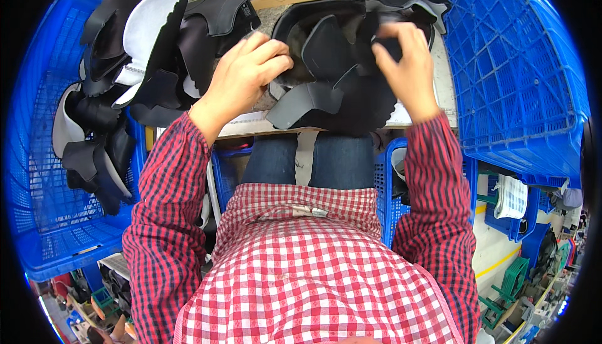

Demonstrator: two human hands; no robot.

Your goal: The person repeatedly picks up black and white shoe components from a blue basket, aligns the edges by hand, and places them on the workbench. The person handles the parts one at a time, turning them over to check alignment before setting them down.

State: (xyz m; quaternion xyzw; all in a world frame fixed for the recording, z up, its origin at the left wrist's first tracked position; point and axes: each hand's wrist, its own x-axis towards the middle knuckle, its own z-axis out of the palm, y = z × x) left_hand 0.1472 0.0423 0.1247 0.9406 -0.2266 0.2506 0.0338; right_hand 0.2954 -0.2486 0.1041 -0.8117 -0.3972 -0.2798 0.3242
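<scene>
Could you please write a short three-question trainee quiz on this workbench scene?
1. True or false: both hands touch the black pieces on the bench.
2. Which crate holds loose black and white pieces: A, the left crate; B, the right crate?
3. Which hand pinches the pile's upper edge?

Key:
1. True: the left hand rests on the pile's left side, and the right hand grips it too.
2. A.
3. The right hand.
</scene>
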